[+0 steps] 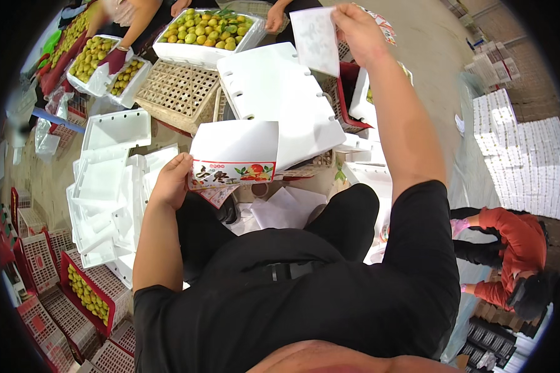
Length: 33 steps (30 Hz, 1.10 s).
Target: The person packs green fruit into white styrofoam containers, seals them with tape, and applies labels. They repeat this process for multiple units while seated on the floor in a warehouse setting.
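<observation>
My left hand [170,179] grips the left edge of a printed sheet [235,142], white above with a band of red fruit and large characters along its bottom. Behind that sheet, a white foam lid [280,93] with notched edges lies tilted. My right hand [361,37] is raised at the upper right and pinches a white paper sheet [315,42] by its top right corner; faint grey marks show on it. Between my knees are loose white sheets [287,205], and another printed sheet [217,195] is partly hidden below my left hand.
White foam lids and trays [105,182] are piled at left, near plastic crates [91,284] holding green fruit. Ahead, a fruit-filled foam box [207,32] rests by an upturned beige crate [179,88]. Co-workers' hands [116,60] are nearby. Another person [513,256] bends at right, near stacked white boxes [518,154].
</observation>
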Motion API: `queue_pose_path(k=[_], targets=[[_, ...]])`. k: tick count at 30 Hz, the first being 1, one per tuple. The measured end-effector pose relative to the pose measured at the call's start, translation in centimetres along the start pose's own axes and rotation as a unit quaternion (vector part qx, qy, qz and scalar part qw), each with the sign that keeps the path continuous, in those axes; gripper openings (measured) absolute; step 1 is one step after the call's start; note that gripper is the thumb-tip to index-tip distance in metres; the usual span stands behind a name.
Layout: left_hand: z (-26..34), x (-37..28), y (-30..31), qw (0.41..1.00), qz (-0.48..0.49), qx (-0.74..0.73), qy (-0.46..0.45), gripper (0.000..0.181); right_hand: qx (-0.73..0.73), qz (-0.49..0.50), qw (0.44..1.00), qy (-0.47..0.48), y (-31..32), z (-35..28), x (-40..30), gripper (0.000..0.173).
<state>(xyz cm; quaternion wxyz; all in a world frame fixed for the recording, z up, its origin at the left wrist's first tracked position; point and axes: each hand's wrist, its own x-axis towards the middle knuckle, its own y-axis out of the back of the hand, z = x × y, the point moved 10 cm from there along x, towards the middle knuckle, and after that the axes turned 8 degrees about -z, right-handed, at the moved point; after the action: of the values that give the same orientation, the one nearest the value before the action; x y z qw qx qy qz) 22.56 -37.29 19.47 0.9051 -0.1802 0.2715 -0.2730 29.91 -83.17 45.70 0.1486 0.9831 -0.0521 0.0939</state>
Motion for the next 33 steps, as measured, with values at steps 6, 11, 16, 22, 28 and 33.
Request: queue_pose_path(k=[6,11,16,22,28,33], targets=[[1.0,-1.4,0.8,0.997,0.072,0.007,-0.005,0.021,-0.024,-0.121,0.982,0.142,-6.7,-0.2,1.6,0.01],[-0.2,-1.6,2.1,0.996,0.091,0.0,0.001,0.019,-0.06,-0.279,0.954,-0.091,-10.8,17.0,-6.8,0.012],[-0.8,-1.6,2.8,0.995,0.097,-0.004,0.004,0.02,-0.344,-0.336,0.875,0.061,-12.8,12.4,-10.2,0.019],[-0.1,-0.1,0.9,0.996,0.092,0.011,0.01,0.021,-0.499,-0.268,0.811,0.145,-17.8,13.6,-2.4,0.052],[-0.6,-0.5,2.5,0.998,0.067,0.014,-0.004,0.023,-0.606,-0.182,0.774,0.027,-18.6,16.7,1.5,0.089],[1.9,-2.5,0.9,0.994,0.067,-0.029,-0.084,0.031,-0.576,-0.249,0.776,0.063,-20.3,13.6,-12.9,0.091]])
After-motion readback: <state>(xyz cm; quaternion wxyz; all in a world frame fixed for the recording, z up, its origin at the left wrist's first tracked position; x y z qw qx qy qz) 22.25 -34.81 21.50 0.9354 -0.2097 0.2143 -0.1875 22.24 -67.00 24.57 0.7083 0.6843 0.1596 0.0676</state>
